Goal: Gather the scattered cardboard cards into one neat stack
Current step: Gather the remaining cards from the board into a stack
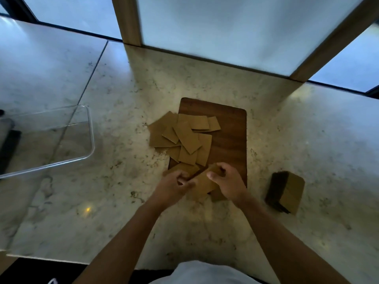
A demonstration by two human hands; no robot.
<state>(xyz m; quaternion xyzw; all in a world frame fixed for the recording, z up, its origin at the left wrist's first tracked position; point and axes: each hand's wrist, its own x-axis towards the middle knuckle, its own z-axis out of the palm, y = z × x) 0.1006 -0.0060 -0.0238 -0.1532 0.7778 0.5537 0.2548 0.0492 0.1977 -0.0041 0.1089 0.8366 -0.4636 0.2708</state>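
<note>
View from above a pale marbled desk (114,181), looking down along two bare forearms that reach forward from the bottom edge. A dark wooden board (229,140) lies flat on the desk ahead of the person, its long side running away from the viewer. Scattered cardboard cards (185,138) lie in a loose, overlapping heap across the left half of the board, some spilling off its left edge onto the desk. They lie just beyond the hands, toward the far side.

At the near end of the board, the left hand (174,186) and the right hand (226,181) are close together, both closed on a small bundle of cards (204,182) held between them. The left hand pinches the bundle's near left end; the right hand's fingers curl over its far right end, thumb on top. The bundle sits tilted, partly above the board's near edge. The hands are slightly blurred, so the exact number of cards held cannot be told.

Well to the right of the hands, off the board, a separate stack of cards (287,191) rests on the desk. At far left sits a clear plastic tray (90,128).
</note>
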